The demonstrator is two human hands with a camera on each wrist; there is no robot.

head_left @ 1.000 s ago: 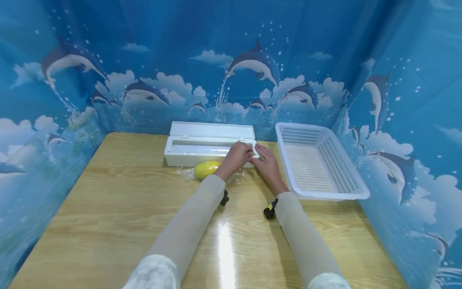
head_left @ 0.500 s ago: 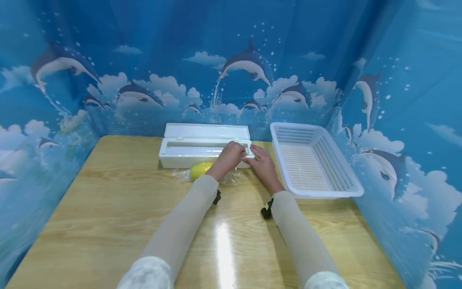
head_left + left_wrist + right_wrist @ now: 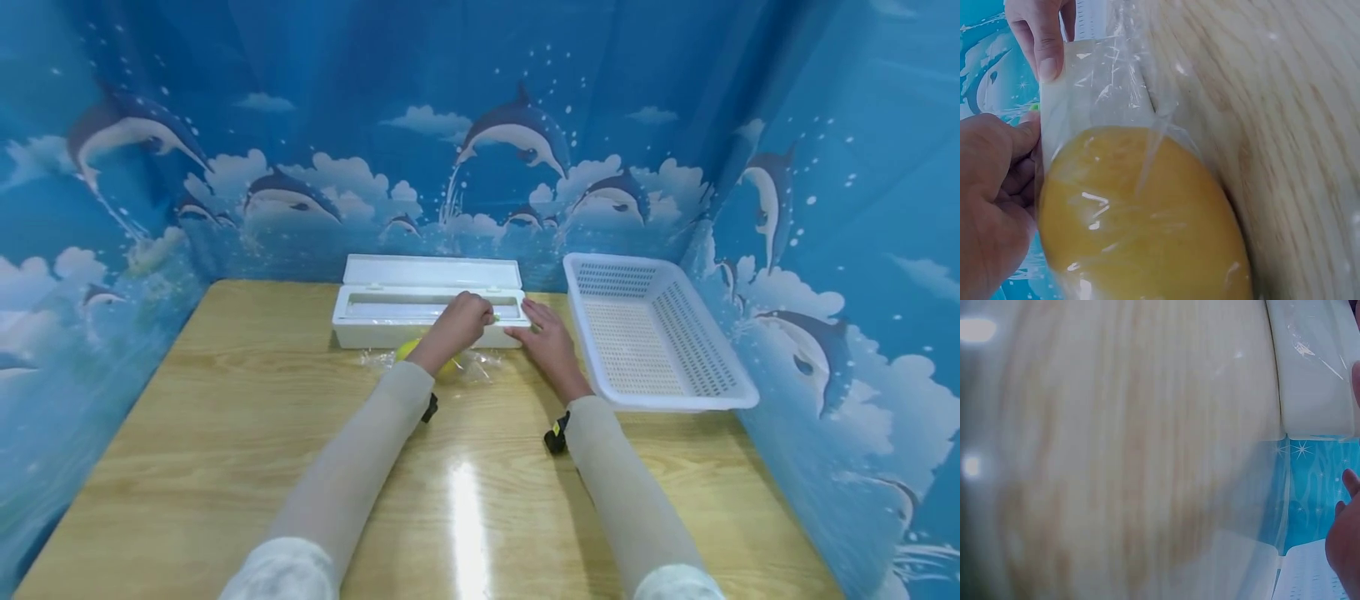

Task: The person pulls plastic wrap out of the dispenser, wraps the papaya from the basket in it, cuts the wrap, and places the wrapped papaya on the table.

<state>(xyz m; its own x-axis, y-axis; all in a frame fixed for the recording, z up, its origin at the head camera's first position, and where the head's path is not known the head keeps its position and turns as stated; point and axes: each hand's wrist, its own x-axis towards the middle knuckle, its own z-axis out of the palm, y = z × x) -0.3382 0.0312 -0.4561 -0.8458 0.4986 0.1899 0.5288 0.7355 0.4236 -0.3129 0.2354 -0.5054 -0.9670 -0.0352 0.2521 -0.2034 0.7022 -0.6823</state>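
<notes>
over the front edge of a long white box (image 3: 367,337), left grip (image 3: 459,325) has fingers curled in + pinches a small green tab (image 3: 495,318), only a bit of it visible. just right of that, right grip (image 3: 551,343) is spread fairly wide, thumb on the box's front face, other fingers laid along its right end. box extends left from under both grips, flat on the table (image 3: 225,458), w/ its hinged lid (image 3: 431,271) up behind them. left of left grip, a pale strip (image 3: 397,311) shows in the box's slot. under left grip's wrist, nr the box front, sits a rounded yellow item (image 3: 1141,212), mostly hidden by the arm in head view but big in left wrist cam; clear film (image 3: 480,367) covers it, reaches the box front + spreads on table below left grip. right of right grip, nearby but apart, a white basket (image 3: 678,406) w/ slotted sides. beyond both grips, blue curtain (image 3: 337,92) w/ dolphin print. below right grip, a small black cam (image 3: 557,435) at the sleeve (image 3: 630,483) cuff.
</notes>
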